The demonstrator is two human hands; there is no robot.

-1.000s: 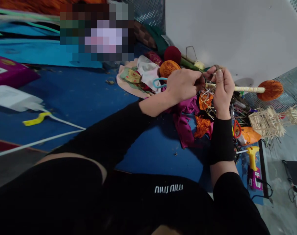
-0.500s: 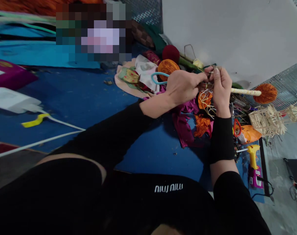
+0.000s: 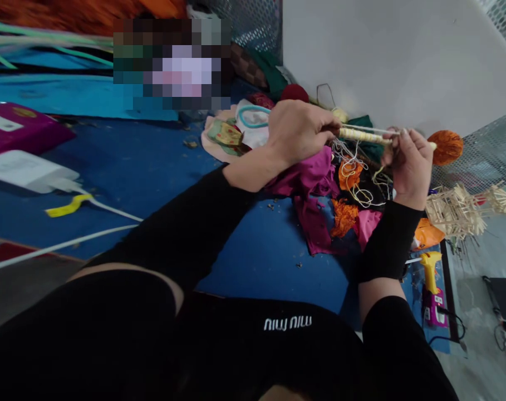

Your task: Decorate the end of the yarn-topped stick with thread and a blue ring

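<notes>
Wrapped stick (image 3: 363, 135) | our left hand (image 3: 298, 131) grips it | our right hand (image 3: 415, 161) grips it further right | orange ball (image 3: 448, 147) by its tip | purple cloth (image 3: 309, 174) on our side of it

I've got a stick (image 3: 363, 135) on the head feed, wound in cream and yellow, near level with its right end dipping slightly. It's gripped between left hand (image 3: 296, 131) and right hand (image 3: 413, 161). Pale tip sticks out past the right hand, overlapping an orange ball (image 3: 447, 147); can't tell if they join. White strand (image 3: 372, 128) runs straight just above the stick to the right fingertips. Light-blue loop (image 3: 241, 116) juts out beside the left hand, rest hidden.
</notes>
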